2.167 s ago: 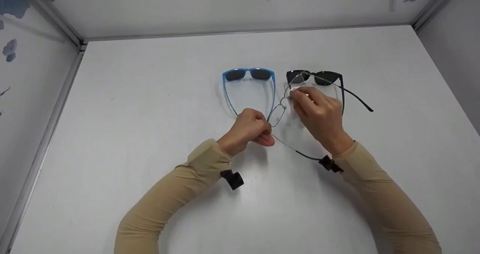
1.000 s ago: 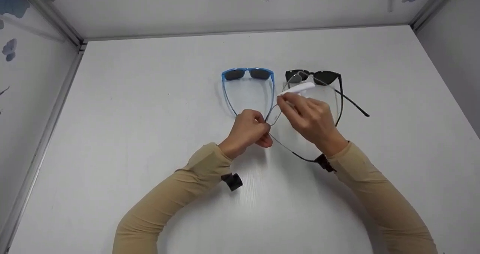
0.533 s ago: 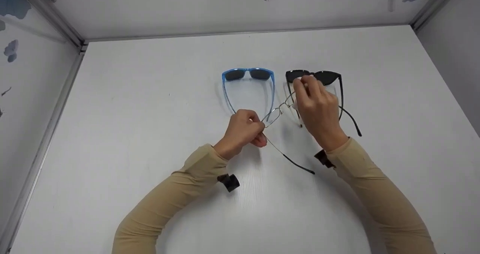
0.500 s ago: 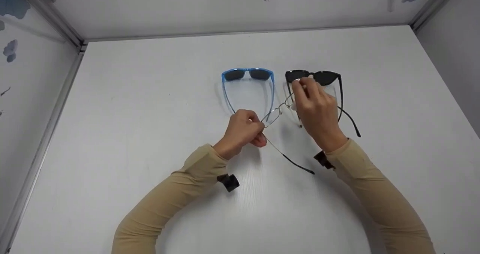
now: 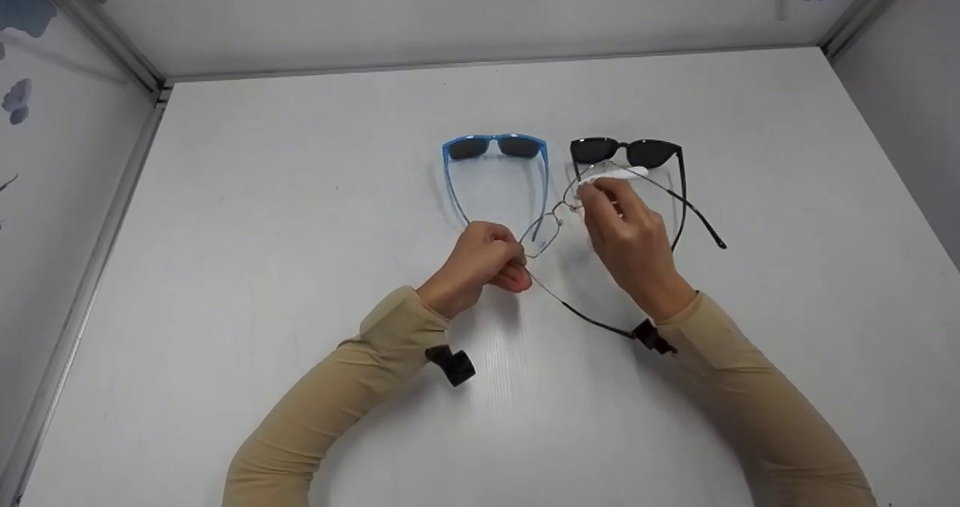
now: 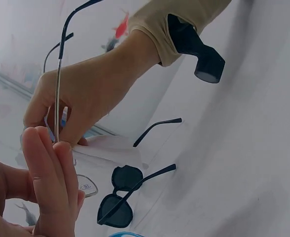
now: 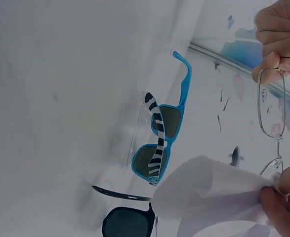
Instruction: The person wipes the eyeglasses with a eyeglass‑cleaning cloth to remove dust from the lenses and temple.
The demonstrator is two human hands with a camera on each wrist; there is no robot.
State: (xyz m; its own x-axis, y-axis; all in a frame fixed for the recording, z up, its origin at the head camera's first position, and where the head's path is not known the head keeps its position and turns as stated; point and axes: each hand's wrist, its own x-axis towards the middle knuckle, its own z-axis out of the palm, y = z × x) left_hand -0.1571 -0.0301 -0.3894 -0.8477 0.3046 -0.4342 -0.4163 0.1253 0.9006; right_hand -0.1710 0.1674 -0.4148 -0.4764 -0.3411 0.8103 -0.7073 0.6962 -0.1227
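Thin metal-framed eyeglasses (image 5: 596,322) with clear lenses and dark temple tips are held above the table, both temples unfolded. At one end of the frame, my left hand (image 5: 480,259) pinches the rim near the hinge. My right hand (image 5: 630,233) pinches a white cloth (image 5: 630,173) against the other lens, which it partly covers. In the right wrist view the cloth (image 7: 214,192) hangs loosely from the fingertips, beside the bridge of the glasses (image 7: 271,106). The left wrist view shows my left hand (image 6: 53,182) with some fingers extended along a temple.
Blue-framed sunglasses (image 5: 519,147) lie unfolded on the white table (image 5: 262,229), beyond my left hand; one temple has black-and-white stripes (image 7: 157,133). Black sunglasses (image 5: 651,154) lie to their right, partly behind the cloth and my right hand. Walls (image 5: 375,19) border the table.
My right hand has shifted down and slightly left, its cloth showing more. The far temple tip has risen from its place half a second ago. My left hand keeps its pinch with little movement.
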